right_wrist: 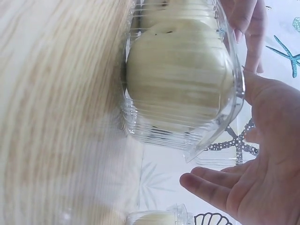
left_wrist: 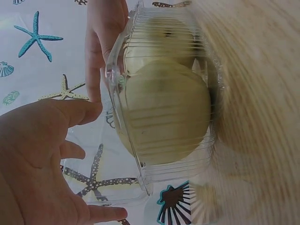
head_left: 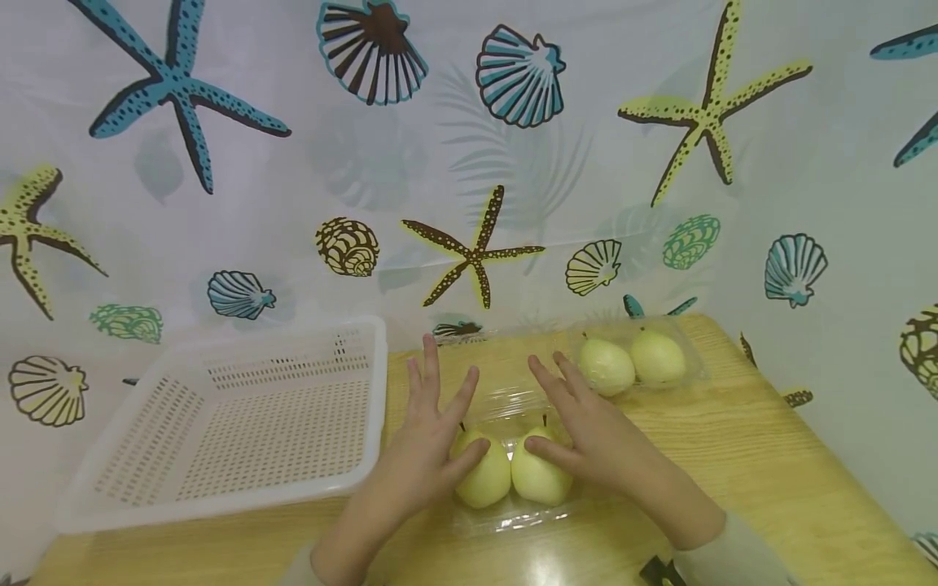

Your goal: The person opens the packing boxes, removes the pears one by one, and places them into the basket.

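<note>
Left hand and right hand are hovering apart, fingers spread, over pears sitting in a clear box, lower center. Guessing it's closing-up time, so folding the lid over next.

There are four pears, two clear boxes, one basket and one table.

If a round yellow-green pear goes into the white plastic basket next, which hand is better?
Probably the left hand: it hovers by the leftmost round yellow-green pear, nearer the white plastic basket. The right hand, by the neighbouring pear, is farther from that basket.
</note>
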The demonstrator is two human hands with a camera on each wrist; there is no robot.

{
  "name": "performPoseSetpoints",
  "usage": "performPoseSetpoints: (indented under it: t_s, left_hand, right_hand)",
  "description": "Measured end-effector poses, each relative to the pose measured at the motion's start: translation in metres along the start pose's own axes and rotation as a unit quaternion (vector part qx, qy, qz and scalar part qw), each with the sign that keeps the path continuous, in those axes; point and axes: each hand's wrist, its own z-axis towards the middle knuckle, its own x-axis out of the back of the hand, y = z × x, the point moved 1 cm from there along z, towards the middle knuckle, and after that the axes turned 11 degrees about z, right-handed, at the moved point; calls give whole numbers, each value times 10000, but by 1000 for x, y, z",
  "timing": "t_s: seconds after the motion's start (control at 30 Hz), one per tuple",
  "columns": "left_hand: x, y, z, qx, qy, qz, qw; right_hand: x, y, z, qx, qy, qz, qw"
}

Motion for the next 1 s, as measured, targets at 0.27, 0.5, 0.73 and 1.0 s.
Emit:
performPoseSetpoints:
  t_s: [0.27,0.5,0.73,1.0]
  left_hand:
    - [-4,-1,-2,198,-641,-94,9977]
    - [-10,-3,-6,139,-1343,-102,9908]
    - [-9,-5,-7,106,-1716,-356,9845]
    - [-10,-5,-6,-85,-1628,-123,9865]
  right_hand:
    - [-3,4,-2,-87,-291,-53,9995]
    - [-5,4,-2,-254,-661,0,9975]
    - [-5,4,-1,-316,-947,0,9950]
    - [-4,3,-1,-339,-965,32,9948]
